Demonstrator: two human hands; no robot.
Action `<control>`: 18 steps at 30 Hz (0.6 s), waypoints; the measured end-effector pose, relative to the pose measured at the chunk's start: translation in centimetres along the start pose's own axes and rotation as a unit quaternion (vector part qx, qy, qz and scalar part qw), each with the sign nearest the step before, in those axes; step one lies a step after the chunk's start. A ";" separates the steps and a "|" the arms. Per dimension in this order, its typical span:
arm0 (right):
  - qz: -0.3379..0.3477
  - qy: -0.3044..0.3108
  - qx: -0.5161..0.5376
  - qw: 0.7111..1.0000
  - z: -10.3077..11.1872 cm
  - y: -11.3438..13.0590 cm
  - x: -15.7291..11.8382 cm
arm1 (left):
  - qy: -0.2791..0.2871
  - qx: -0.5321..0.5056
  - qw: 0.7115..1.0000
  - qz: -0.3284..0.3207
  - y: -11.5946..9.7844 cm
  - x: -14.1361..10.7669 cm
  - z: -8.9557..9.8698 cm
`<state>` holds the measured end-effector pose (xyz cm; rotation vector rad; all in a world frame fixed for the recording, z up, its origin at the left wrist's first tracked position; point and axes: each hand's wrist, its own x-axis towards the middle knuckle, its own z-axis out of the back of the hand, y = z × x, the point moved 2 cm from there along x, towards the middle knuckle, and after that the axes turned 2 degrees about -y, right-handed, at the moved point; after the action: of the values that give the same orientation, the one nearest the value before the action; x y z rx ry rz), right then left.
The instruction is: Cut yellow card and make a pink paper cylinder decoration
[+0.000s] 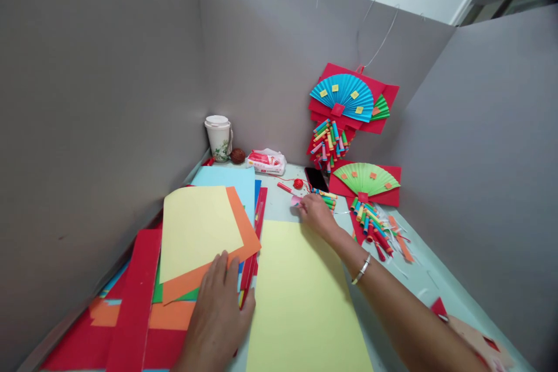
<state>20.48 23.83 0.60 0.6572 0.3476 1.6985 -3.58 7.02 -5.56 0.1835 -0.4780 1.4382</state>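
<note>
My right hand [317,214] reaches past the far end of a large pale yellow sheet [305,296], its fingers pinched at a small curled piece of pink paper [296,200]. Close beyond it lie several small coloured paper rolls [329,202], a red pen [285,188] and a ball of red string [298,183]. My left hand [222,308] rests with fingers spread over the stack at the left, touching the lower edge of an orange sheet [248,238]. A smaller yellow sheet [200,226] lies on that orange one.
At the back stand a white lidded cup [219,138], a brown ball-like object [238,156] and a tissue pack [266,161]. A phone [317,179] lies near a green paper fan [366,179]. A blue fan [342,96] hangs before the grey partition [261,70]. Paper scraps [403,244] lie right.
</note>
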 end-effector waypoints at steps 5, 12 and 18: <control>-0.072 0.027 0.233 0.969 0.3 1.2 -2.3 | 0.021 -0.016 1.000 0.003 -0.2 0.5 0.4; -0.137 0.095 0.482 0.860 -0.1 4.1 -8.7 | 0.094 -0.122 0.986 0.061 -0.4 1.5 1.8; -0.161 0.194 0.594 0.764 -1.2 6.2 -13.2 | 0.169 -0.510 0.811 0.231 -1.8 2.0 4.7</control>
<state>16.44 9.76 0.00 1.0382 1.8190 1.0961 -2.65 6.67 -0.19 -1.1079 -0.9738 1.4391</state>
